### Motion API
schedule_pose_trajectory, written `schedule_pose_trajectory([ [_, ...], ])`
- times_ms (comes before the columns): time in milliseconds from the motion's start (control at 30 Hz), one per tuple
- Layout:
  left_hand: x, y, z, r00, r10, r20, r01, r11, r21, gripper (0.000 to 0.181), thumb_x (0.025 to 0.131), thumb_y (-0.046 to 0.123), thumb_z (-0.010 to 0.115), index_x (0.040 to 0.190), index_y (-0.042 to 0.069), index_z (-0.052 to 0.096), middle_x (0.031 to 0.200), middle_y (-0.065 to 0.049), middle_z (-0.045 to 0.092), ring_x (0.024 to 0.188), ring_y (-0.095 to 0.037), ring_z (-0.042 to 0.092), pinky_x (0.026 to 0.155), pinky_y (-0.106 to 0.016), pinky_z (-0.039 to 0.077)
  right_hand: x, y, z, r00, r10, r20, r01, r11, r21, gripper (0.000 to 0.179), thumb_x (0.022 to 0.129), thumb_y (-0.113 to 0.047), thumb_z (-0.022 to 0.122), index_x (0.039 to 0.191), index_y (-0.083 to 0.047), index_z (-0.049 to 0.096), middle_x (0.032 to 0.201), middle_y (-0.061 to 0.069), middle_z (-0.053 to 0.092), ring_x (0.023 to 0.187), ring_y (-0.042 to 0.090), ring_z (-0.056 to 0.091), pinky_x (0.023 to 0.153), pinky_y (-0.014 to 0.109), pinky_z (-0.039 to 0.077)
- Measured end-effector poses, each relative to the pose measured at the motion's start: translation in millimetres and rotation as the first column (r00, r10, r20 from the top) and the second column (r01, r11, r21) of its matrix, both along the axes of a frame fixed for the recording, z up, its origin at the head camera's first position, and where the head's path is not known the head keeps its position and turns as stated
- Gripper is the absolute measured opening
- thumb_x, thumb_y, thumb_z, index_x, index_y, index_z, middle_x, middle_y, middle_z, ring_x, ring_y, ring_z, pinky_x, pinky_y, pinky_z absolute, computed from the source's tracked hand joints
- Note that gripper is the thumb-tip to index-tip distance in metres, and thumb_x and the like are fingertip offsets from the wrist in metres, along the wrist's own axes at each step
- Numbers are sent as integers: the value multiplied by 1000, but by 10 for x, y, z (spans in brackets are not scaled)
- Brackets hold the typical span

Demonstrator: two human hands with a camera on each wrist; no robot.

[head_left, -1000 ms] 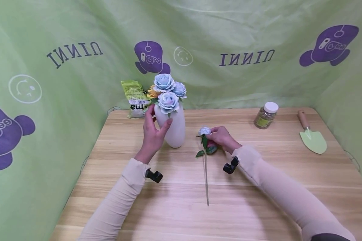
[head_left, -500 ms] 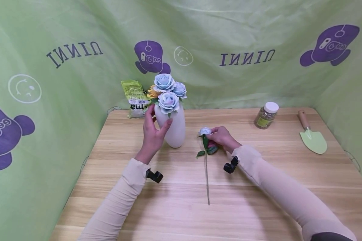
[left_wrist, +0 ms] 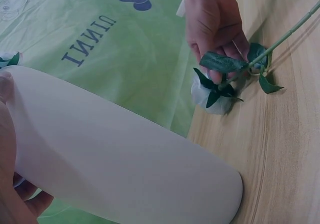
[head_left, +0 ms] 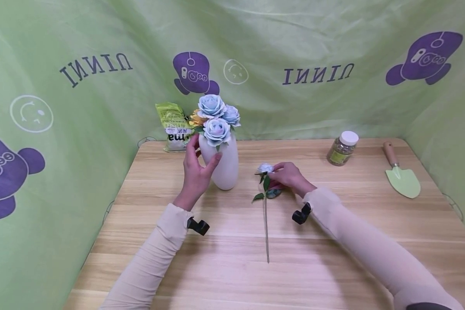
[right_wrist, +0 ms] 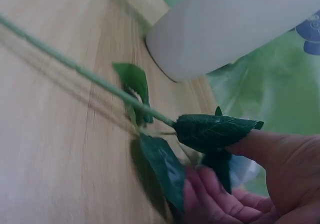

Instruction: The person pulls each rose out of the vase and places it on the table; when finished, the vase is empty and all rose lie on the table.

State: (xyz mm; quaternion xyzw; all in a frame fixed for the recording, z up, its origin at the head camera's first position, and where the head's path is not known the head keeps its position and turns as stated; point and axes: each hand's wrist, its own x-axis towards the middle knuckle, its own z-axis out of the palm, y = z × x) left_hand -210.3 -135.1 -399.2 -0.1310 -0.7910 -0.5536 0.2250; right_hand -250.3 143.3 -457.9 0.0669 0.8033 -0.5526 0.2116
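A tall white vase (head_left: 226, 165) stands on the wooden table, holding several light-blue roses (head_left: 217, 130) and a yellow flower (head_left: 197, 118). My left hand (head_left: 196, 173) grips its upper left side, thumb in front and fingers behind. To the right of the vase, my right hand (head_left: 289, 177) pinches a single pale-blue artificial rose (head_left: 265, 168) just under its bloom. In the head view, the rose's thin green stem points towards me. Dark green leaves (right_wrist: 210, 131) partly cover the pinching fingers in the right wrist view, where the stem casts a shadow on the wood.
A green printed bag (head_left: 173, 129) stands behind the vase to the left. At the back right are a white-capped jar (head_left: 342, 148) and a light-green trowel (head_left: 403, 181) with a wooden handle. Green printed cloth (head_left: 279, 107) surrounds the table on the back and sides.
My right hand and forearm have shifted slightly right, and the single rose's bloom has moved a little right with them. My left hand stays on the vase.
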Motion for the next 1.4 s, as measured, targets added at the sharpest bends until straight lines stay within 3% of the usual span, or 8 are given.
schedule_pose_trajectory([
  [133,0,-9,4,1000,0,7,0,1000,3,80,92,31,72,154,7,27,145,-16,45,134,-26,45,112,-47,43,-2,84,31,994,67,-91,-52,987,154,47,91,-14,66,132,4,53,105,23,75,74,13,73,67,26,62],
  [267,1,-21,7,1000,6,4,-6,1000,4,80,92,32,71,154,7,27,146,-16,45,134,-26,45,112,-47,43,-7,179,88,979,129,-157,-77,950,302,51,90,-24,70,131,2,56,115,22,73,86,18,73,68,25,59],
  [533,-2,-48,-2,1000,7,1,-7,1000,17,80,91,31,73,153,7,29,145,-16,46,134,-26,45,112,-47,43,-34,329,256,978,128,-164,-71,946,317,52,90,-28,74,128,3,58,117,26,69,89,30,72,72,34,63],
  [733,-21,-54,-19,1000,8,-9,-8,1000,14,79,91,27,73,153,8,29,145,-15,46,133,-25,45,112,-46,44,-61,407,481,959,146,-244,-49,930,364,46,93,-27,71,127,3,60,119,25,66,95,36,69,74,35,61],
  [900,-17,-62,-25,1000,15,-7,-15,1000,10,80,91,34,72,153,7,30,145,-16,46,133,-25,46,111,-47,44,-73,349,695,938,127,-323,-30,956,291,42,95,-27,70,126,0,62,119,22,68,88,22,69,70,26,61],
  [1033,-22,-57,-13,1000,6,12,-6,1000,-5,80,90,33,73,153,8,30,145,-14,46,133,-25,46,111,-47,44,-20,244,940,911,61,-407,1,988,152,37,95,-25,70,124,-2,65,116,19,70,82,6,67,70,21,60],
  [1167,-22,-63,25,999,-15,49,17,999,-42,80,92,29,73,154,8,27,147,-14,45,136,-26,44,113,-48,43,30,131,1171,865,-23,-501,22,1000,-9,27,95,-20,69,117,-3,68,103,11,73,79,3,68,70,23,61],
  [1400,4,-105,140,996,-50,75,58,993,-103,80,93,31,71,154,7,24,148,-15,43,137,-27,44,115,-50,42,120,-192,1443,779,-6,-626,-74,992,-102,25,93,-17,71,112,0,69,100,9,72,79,8,68,68,22,60],
])
